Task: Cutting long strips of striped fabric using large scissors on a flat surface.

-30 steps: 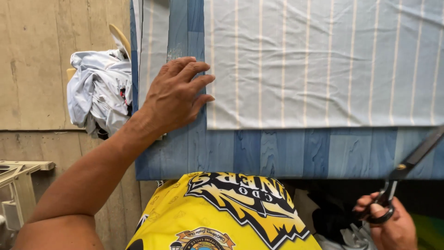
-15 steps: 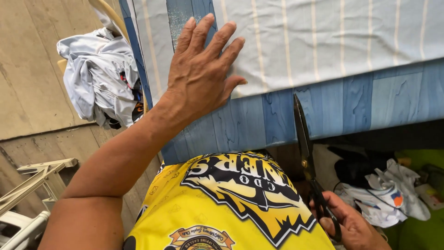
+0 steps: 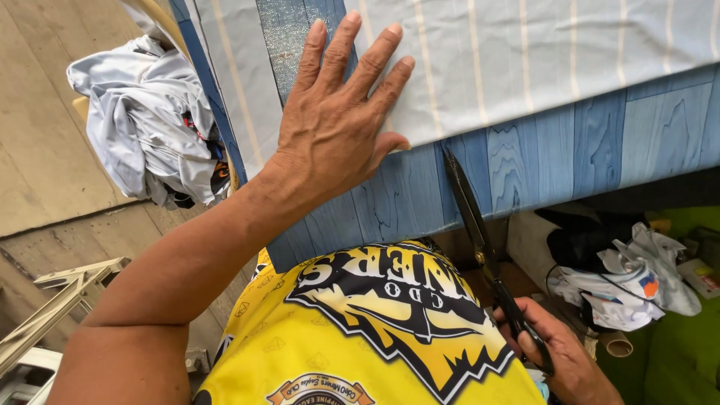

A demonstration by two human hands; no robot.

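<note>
Left hand [image 3: 337,127] lies flat, fingers spread, pinning striped cloth [image 3: 525,60] to the table [image 3: 570,150] — right hand [image 3: 559,360] clamped on scissors [image 3: 480,240]; best keep cloth taut, blades aligned

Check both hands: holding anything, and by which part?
Right hand holds black scissors by the handle loops, blades toward the striped fabric. Left hand holds nothing; it lies flat on the fabric.

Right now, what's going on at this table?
A person in a yellow jersey presses the left hand flat on pale striped fabric spread over a blue wood-grain table. The right hand holds black scissors, blades shut, tip at the fabric's near edge. Crumpled grey cloth lies off to the left.
</note>
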